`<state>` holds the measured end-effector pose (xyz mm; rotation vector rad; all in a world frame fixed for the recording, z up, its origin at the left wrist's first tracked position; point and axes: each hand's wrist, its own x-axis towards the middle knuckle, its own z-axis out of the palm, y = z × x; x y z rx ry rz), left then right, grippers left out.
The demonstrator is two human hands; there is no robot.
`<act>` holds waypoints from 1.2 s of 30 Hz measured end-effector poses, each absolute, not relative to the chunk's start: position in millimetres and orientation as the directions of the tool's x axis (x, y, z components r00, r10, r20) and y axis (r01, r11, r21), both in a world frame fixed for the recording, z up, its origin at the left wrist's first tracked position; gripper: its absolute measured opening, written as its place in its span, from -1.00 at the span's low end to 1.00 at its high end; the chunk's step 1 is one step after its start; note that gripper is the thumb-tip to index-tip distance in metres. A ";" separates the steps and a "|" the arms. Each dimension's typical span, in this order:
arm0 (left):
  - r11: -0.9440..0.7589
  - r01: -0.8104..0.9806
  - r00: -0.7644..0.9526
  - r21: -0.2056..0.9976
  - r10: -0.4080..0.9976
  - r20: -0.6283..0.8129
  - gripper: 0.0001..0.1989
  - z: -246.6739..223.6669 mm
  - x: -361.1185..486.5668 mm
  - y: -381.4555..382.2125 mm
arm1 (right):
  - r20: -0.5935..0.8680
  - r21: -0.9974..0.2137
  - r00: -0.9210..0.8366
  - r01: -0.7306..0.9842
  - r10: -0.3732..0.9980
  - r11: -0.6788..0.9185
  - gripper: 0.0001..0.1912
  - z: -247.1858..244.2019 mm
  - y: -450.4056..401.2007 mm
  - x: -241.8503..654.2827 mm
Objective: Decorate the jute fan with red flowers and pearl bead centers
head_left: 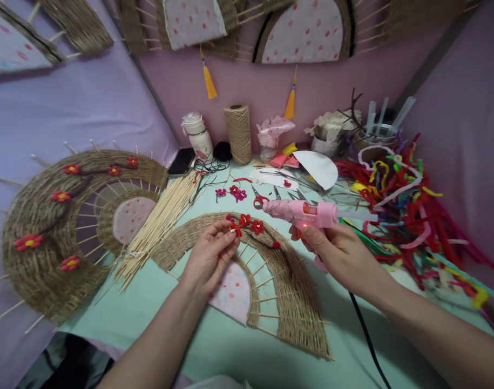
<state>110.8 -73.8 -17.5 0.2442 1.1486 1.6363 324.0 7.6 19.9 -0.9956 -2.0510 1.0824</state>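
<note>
Pinched between the thumb and fingers of my left hand (pixel 212 253) is a small red pipe-cleaner flower (pixel 237 231), held above a woven twine fan (pixel 299 289). My right hand (pixel 338 251) wraps round the handle of a pink hot glue gun (pixel 301 212), its nozzle pointing left and a small light glowing near the grip. A clear glue stick (pixel 358 215) sticks out of its back end. Red flowers (pixel 257 226) and a dark twig lie along the fan's upper band. The fan's dotted centre (pixel 232 294) is partly covered by my left wrist.
A finished-looking flowered fan (pixel 40 216) leans at left beside a bundle of thin sticks (pixel 161 221). Red-handled scissors (pixel 259 201) and purple flowers (pixel 239 195) lie behind. At right is a heap of pipe cleaners (pixel 417 216). A twine spool (pixel 237 135) and bottle (pixel 198 138) stand at the back.
</note>
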 end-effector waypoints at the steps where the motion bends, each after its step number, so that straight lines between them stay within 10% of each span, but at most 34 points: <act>1: 0.032 -0.642 -0.405 0.766 0.834 -0.374 -0.74 -17.5 109.9 -73.9 | 0.157 -0.867 -0.535 0.328 0.830 0.376 -0.46 20.2 7.0 324.6; 36: 0.086 -0.755 -0.255 0.650 0.875 -0.411 -0.77 -24.1 106.0 -77.1 | 0.179 -0.878 -0.602 0.259 0.778 0.403 -0.51 5.6 -28.2 318.6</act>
